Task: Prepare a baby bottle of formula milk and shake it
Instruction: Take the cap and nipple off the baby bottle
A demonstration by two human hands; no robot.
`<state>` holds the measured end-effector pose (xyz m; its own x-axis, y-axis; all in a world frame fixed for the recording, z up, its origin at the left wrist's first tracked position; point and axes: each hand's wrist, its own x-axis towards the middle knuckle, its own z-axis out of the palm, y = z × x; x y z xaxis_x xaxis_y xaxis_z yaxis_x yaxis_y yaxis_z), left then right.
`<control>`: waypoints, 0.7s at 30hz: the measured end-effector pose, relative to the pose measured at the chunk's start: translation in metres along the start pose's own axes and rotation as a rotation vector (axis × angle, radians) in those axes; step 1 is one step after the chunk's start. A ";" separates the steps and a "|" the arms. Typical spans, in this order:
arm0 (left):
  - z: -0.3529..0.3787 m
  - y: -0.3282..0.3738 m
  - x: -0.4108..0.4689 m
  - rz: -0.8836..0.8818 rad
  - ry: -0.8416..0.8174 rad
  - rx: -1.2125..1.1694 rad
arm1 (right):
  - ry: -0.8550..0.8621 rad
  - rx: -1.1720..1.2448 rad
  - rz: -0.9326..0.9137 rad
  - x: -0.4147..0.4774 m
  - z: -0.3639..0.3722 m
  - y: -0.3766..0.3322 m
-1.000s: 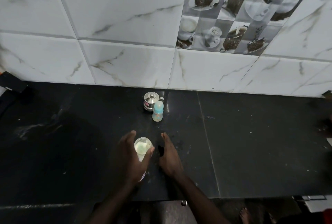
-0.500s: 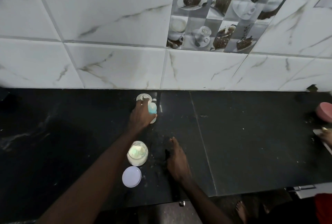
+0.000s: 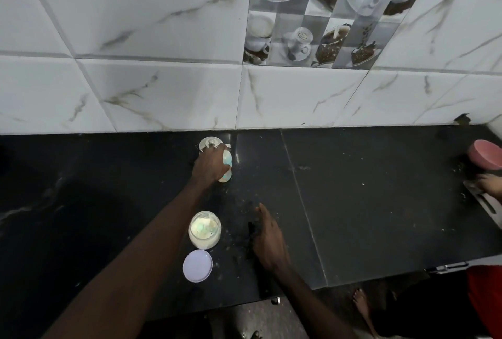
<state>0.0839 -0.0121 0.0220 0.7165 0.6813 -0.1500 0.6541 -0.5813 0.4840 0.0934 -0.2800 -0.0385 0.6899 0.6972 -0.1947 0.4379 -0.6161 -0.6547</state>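
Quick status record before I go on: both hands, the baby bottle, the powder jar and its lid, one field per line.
left hand: gripping the baby bottle, near the wall
right hand: open, resting on the black counter, holding nothing
baby bottle: upright, bluish top showing, beside a steel container
powder jar: open, pale powder inside, between left forearm and right hand
jar lid: off, flat on the counter, just in front of the jar
other: pink bowl at the right edge

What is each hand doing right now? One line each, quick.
Left hand: closed around the baby bottle.
Right hand: open, fingers straight, holding nothing, low over the counter.
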 end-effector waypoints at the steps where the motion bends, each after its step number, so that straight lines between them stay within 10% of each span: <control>1: 0.001 -0.001 0.001 0.001 0.002 -0.016 | -0.002 -0.006 -0.004 0.000 0.000 0.000; 21: 0.013 0.001 -0.033 0.147 0.009 -0.084 | -0.010 0.022 -0.047 -0.001 -0.006 -0.004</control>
<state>0.0646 -0.0410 0.0159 0.8005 0.5958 -0.0652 0.5198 -0.6361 0.5703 0.0940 -0.2805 -0.0313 0.6626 0.7293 -0.1705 0.4572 -0.5741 -0.6792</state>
